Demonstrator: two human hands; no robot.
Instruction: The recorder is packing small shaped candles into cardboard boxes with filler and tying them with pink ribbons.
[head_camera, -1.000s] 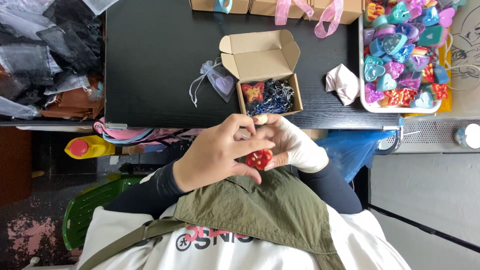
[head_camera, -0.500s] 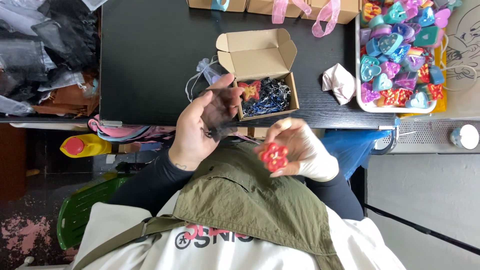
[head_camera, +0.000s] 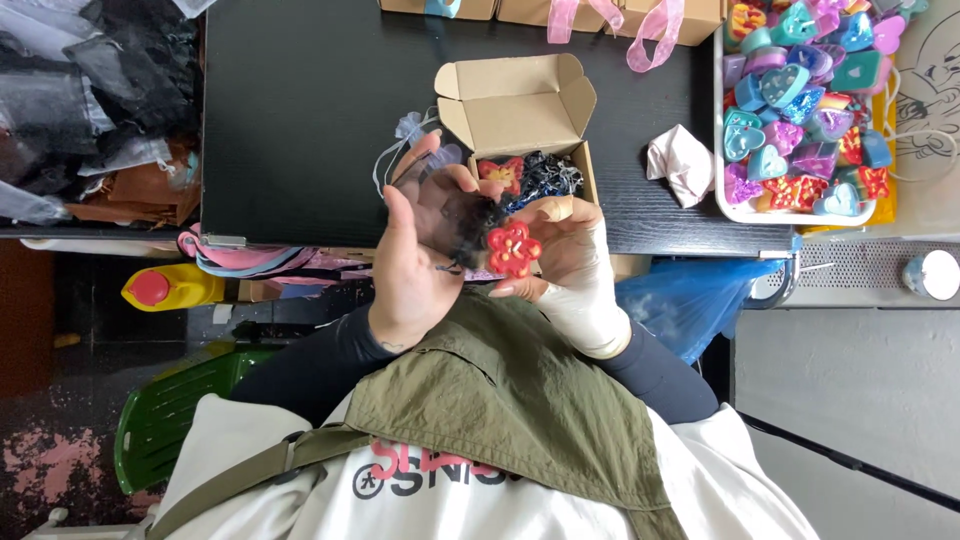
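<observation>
While the left hand (head_camera: 420, 250) cups a sheer dark pouch (head_camera: 462, 222) just below the open cardboard box (head_camera: 520, 125), its fingers curl around the fabric and hold it, thumb raised beside it. The right hand (head_camera: 570, 255), wrapped in a pale glove or bandage, sits just right of the pouch and below the box, its fingers clamped on a red flower-shaped piece (head_camera: 513, 249) that touches the pouch's edge. Inside the box lie another red piece and a tangle of dark material. The box stands on the black counter (head_camera: 300, 110), near its front edge. Left of the box, on the counter, lies a small pale mesh bag (head_camera: 415, 135); right of it sits a crumpled pinkish cloth (head_camera: 680, 162), and farther right a white tray (head_camera: 722, 150) heaped with colourful heart-shaped pieces.
</observation>
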